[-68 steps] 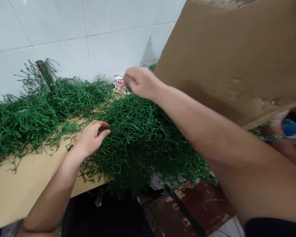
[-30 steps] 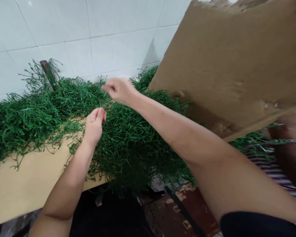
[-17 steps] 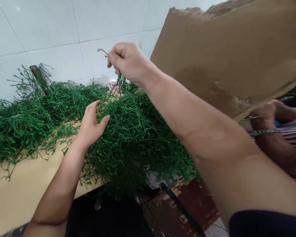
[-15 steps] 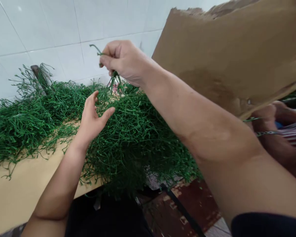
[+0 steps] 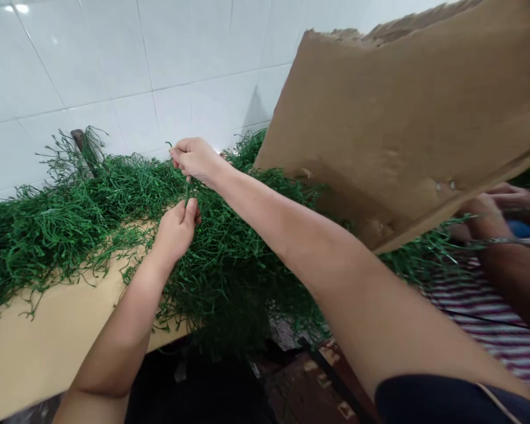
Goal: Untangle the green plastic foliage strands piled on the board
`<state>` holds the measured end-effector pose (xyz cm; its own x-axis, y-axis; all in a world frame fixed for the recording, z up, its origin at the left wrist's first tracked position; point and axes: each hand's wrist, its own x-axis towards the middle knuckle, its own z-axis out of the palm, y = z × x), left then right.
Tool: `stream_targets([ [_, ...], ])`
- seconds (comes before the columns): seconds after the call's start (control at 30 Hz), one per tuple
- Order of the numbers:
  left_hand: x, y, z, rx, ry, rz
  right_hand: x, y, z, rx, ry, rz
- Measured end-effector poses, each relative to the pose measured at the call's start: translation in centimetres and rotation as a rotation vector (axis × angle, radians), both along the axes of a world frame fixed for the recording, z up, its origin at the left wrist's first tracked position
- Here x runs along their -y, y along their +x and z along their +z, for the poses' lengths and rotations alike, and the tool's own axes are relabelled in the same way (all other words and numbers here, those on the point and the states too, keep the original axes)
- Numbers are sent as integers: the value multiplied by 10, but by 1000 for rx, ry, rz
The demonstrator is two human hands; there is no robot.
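Green artificial stems (image 5: pixel 234 235) lie in a large tangled heap on the tan tabletop (image 5: pixel 48 335), and a second pile (image 5: pixel 57 227) stretches along the wall to the left. My right hand (image 5: pixel 192 158) is closed on thin green stems above the heap, one tip poking out past its fingers. Just below it, my left hand (image 5: pixel 179 227) is wrapped round the lower part of the same green stems, thumb on top. The stems run between both hands, which are slightly apart.
A big brown cardboard sheet (image 5: pixel 393 123) leans at the right. Beyond it are another person's arm (image 5: pixel 507 259) and striped cloth (image 5: pixel 481 318). White tiled wall (image 5: pixel 203 47) stands behind. A dark post (image 5: pixel 83 150) rises from the left pile.
My right hand has come down with the stems. My left hand, open before, has moved up and right and closed on them. The view has shifted, showing more striped cloth.
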<state>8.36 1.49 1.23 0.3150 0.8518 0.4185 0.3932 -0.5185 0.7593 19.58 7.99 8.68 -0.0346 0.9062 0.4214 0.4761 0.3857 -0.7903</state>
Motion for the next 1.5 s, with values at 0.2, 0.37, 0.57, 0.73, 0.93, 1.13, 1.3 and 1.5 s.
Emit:
stream_targets([
  [0.2, 5, -4, 9, 42, -75, 0, -15, -5, -3, 5, -55, -68],
  [0.37, 1, -16, 16, 353, -282, -123, 15, 1, -1, -103, -172, 151],
  [0.57, -4, -25, 18, 474, -381, -172, 48, 24, -20, 144, -321, 494],
  [0.73, -3, -26, 13, 388, -361, -208, 43, 20, -27, 315, -137, 371],
  [0.93, 5, -28, 2, 349, -396, -175, 43, 18, -32, 842, 248, 1],
  [1.13, 26, -21, -17, 446, -444, -211, 31, 44, -32, 1343, 367, -7],
  [1.3, 44, -5, -13, 645, -583, -251, 11, 46, -22, 1430, 453, 66],
  [1.5, 45, -1, 14, 842, -762, -218, -6, 35, -19, 1391, 508, 26],
])
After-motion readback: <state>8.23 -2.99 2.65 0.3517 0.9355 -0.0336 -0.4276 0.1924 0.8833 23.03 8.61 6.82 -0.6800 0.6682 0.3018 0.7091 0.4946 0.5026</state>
